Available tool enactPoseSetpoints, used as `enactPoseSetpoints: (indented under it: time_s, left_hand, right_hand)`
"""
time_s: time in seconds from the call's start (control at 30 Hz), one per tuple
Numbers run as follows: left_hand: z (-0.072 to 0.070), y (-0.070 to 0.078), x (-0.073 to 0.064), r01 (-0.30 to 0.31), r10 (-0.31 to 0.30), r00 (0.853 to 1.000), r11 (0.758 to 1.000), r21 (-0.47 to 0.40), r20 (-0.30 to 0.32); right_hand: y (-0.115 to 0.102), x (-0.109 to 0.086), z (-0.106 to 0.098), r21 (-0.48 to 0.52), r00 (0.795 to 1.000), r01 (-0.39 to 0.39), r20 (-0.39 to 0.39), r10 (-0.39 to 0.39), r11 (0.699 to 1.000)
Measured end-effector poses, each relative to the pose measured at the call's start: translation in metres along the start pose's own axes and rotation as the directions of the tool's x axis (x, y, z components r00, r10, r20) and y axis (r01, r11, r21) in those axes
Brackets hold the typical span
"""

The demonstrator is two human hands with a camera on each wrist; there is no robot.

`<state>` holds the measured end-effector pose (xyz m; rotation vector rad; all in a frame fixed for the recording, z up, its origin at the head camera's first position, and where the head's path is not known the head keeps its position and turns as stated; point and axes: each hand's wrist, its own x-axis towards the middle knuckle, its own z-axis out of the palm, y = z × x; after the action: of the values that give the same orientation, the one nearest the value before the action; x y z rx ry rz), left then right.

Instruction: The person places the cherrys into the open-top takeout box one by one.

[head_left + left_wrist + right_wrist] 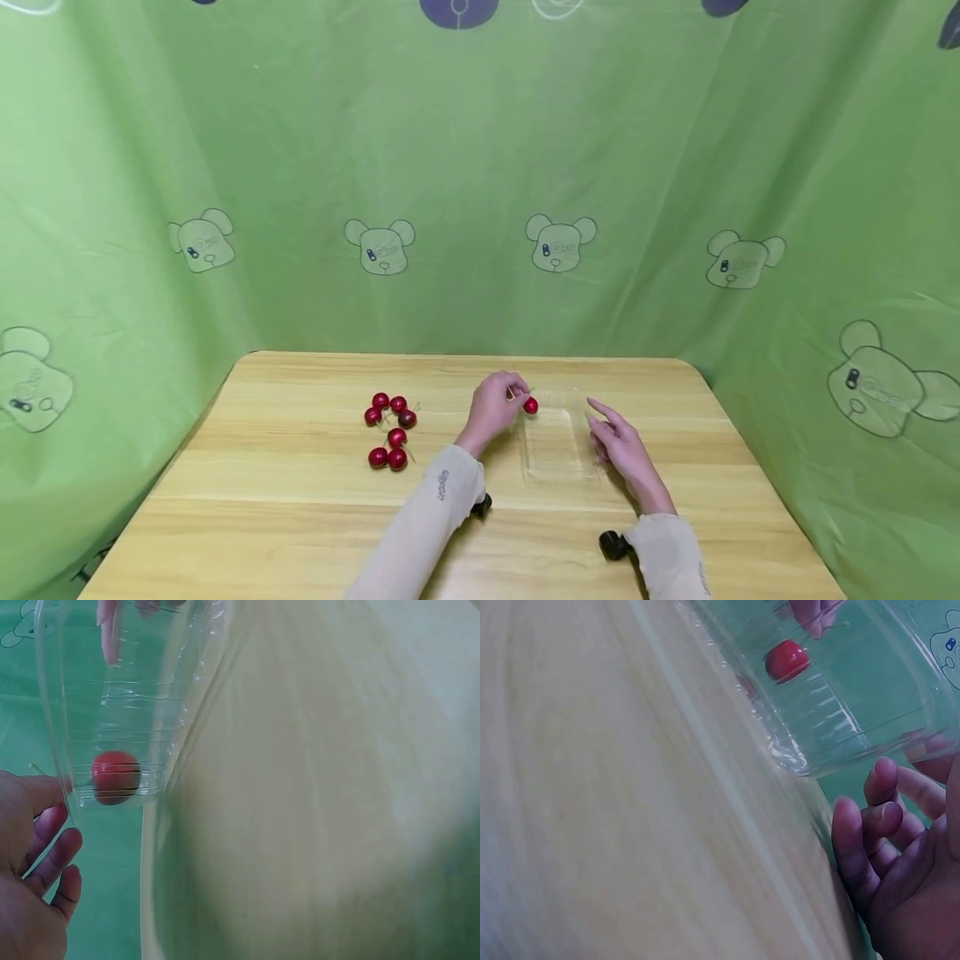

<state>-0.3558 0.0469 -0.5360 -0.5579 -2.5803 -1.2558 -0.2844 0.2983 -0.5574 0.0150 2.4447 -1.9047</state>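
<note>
A clear plastic container (558, 477) stands on the table between the two hands. At its far left corner, the left hand (495, 407) pinches a red cherry (531, 405) by its stem. In the right wrist view that cherry (787, 661) shows inside the container walls, its green stem running up to the fingertips. The left thumb is hidden in the left wrist view. Beside the container's right edge is the right hand (622, 446), index finger extended along the rim and the other fingers loosely bent. Whether its thumb presses the plastic is hard to see.
Several more red cherries (397, 436) with stems lie in a loose group left of the container. The wooden table (285, 500) ends at a green patterned curtain (465, 308) behind and at both sides. Black wrist cameras (613, 546) sit under the sleeves.
</note>
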Motion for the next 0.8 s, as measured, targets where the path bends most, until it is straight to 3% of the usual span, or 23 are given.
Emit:
enactPoseSetpoints:
  time_s: [0.4,0.8]
  left_hand:
    - [0.0021,-0.0029,-0.0002,0.0,0.0,1.0,1.0,-0.009,-0.006]
    - [0.0017,-0.0045,-0.0001,0.053,-0.053,0.998,0.998,-0.016,0.018]
  right_hand:
    - [0.0026,0.003,0.0004,-0.011,1.0,-0.004,-0.014,0.004,1.0]
    - [0.0028,0.0029,0.0007,0.006,1.0,-0.004,-0.011,0.005,1.0]
